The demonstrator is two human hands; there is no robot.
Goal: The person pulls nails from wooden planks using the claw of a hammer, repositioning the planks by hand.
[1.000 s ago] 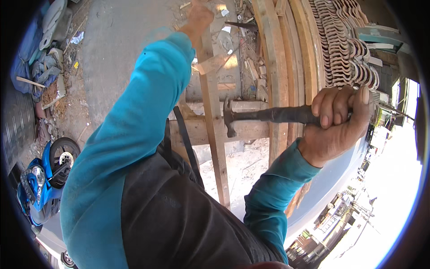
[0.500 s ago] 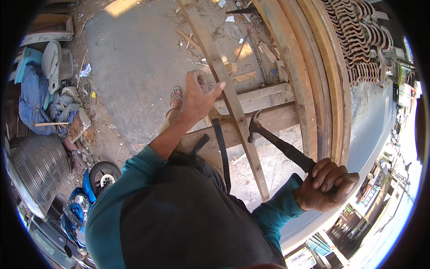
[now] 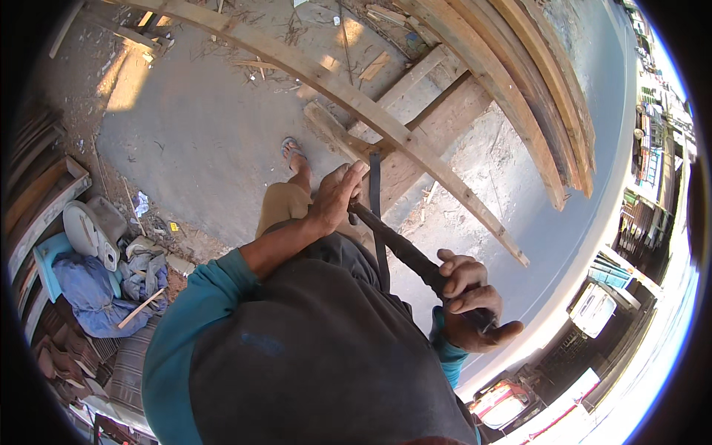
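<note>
A hammer with a dark, wrapped-looking handle (image 3: 400, 248) lies slantwise in front of my waist. My left hand (image 3: 335, 202) is closed at its head end, and the fingers cover most of the metal head. Around the butt end, my right hand (image 3: 475, 304) has a loose hold, with its fingers partly uncurled and the thumb stretched out. A black strap (image 3: 376, 196) hangs close by, passing behind the handle. Just beyond my hands a long wooden batten (image 3: 334, 87) runs diagonally across timber beams (image 3: 445, 122).
Long planks (image 3: 512, 96) are stacked at the far right. Wood scraps (image 3: 374, 65) litter the concrete floor (image 3: 193, 141). On the left lie a blue cloth bundle (image 3: 89, 289), a pale plastic seat-like piece (image 3: 93, 226) and a wooden frame (image 3: 44, 215).
The hammer has come from the right toward my waist, and my left hand has closed on its head end. My right hand's grip has loosened. The view has turned.
</note>
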